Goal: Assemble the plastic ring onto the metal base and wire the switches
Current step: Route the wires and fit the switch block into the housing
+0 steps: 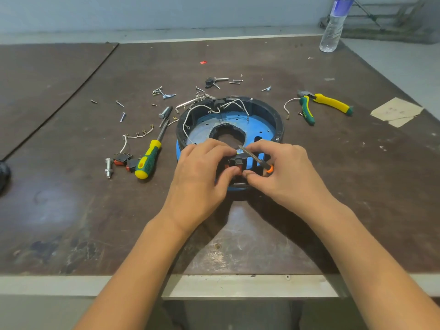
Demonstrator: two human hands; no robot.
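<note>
While the left hand [202,172] pinches a black switch [238,162] between thumb and curled fingers at the near rim of the plastic ring [280,123], the right hand [288,172] presses its thumb to the same switch and grips a small orange-handled screwdriver [256,159], tip pointing up-left. The black ring sits on the blue metal base [204,132] at frame centre, white wires [202,106] looping inside. To the left lie a green-and-yellow screwdriver [150,160], spare switches [126,163] and scattered screws [164,92]; pliers [331,104] lie right, a water bottle [333,27] stands upper right.
</note>
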